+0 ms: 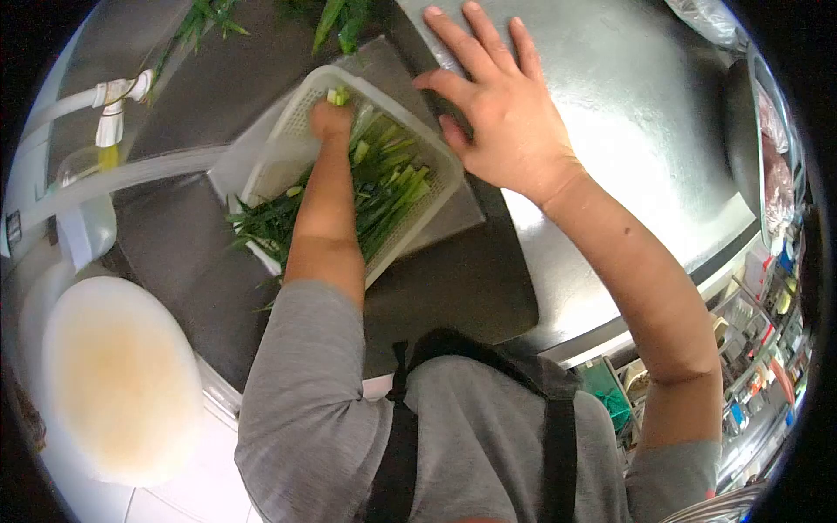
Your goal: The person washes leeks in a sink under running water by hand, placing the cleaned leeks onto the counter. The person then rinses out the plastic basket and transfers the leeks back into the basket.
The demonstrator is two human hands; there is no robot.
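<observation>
My left hand (331, 119) reaches into a white perforated plastic basket (443, 150) in the sink. It is closed, and pale green stalk ends of scallions show just beyond its knuckles; the fingers are mostly hidden. A bundle of cut scallions (397, 192) lies inside the basket, with dark green leaves (266, 225) hanging over the near left side. My right hand (506, 109) is spread, palm down, over the steel counter's edge to the right of the basket. Nothing is in it, and whether it touches the metal I cannot tell.
Around the basket is a dark sink basin (436, 305). More green leaves (344, 22) lie at its far side. A whitish hose (131, 179) crosses from the left, below a white tap fitting (113, 100). The steel counter (628, 113) extends right. A round white board (122, 379) stands lower left.
</observation>
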